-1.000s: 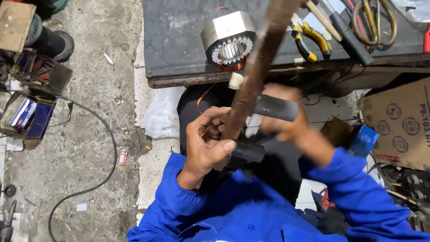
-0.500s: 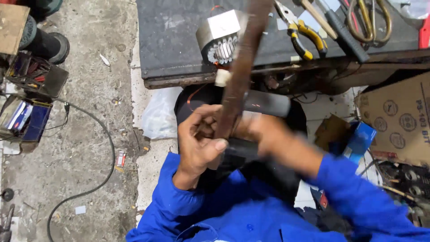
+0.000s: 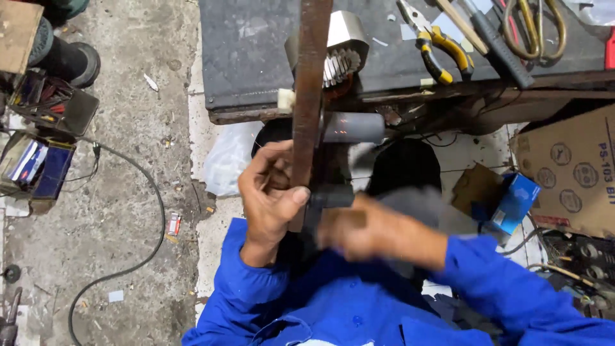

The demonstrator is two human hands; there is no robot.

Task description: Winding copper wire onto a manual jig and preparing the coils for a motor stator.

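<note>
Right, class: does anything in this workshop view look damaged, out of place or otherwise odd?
The long flat bar in the left hand is brown with rust along its whole visible length. Scraps of litter lie on the stained concrete floor. The right hand is blurred.

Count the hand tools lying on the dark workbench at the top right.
4 at least: yellow-handled pliers, a wooden-handled tool beside them, a black-handled tool, and scissors at the far right. Others may lie beyond the frame's edge.
</note>
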